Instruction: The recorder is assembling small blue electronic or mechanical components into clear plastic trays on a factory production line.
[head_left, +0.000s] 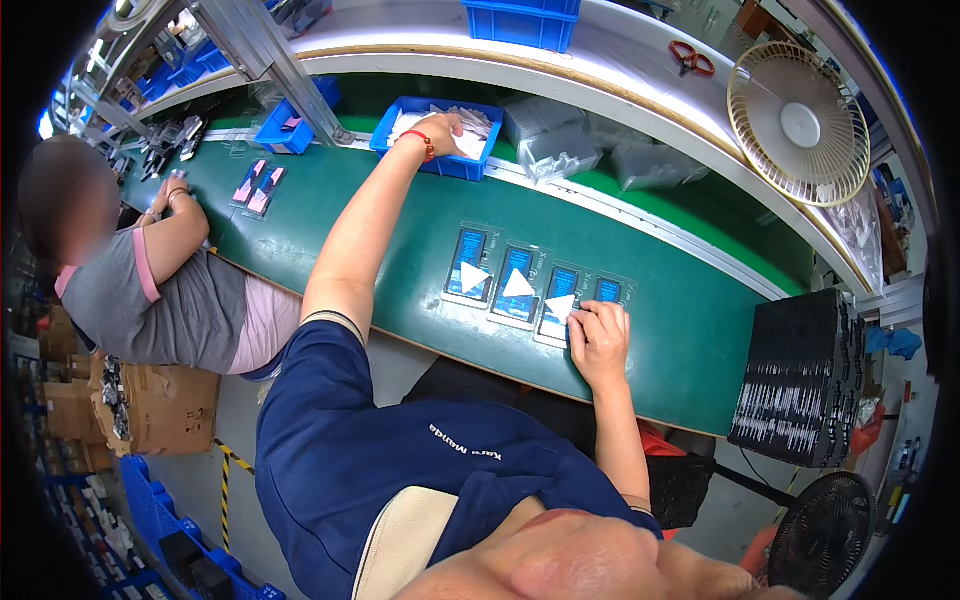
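My left hand point(437, 132), with a red bracelet at the wrist, reaches into a blue bin point(463, 168) at the back of the green table. Its fingers curl down among thin white pieces point(480, 124); what they grip is hidden. Several flat blue rectangles in clear plastic sleeves point(518, 309) lie in a row before me. White triangular pieces point(474, 277) rest on those further left. My right hand point(600, 340) is closed, fingertips pinching the edge of another white triangle point(560, 305) on the third rectangle. The rightmost blue rectangle point(608, 291) lies partly behind this hand.
To the left a person point(170, 270) works at the same table point(420, 220), near pink-marked sleeved pieces point(258, 188). Clear plastic packs point(555, 145) sit behind the table. A tall black stack point(800, 380) stands at the right end. Overhead are a shelf point(620, 75) and a fan point(800, 125).
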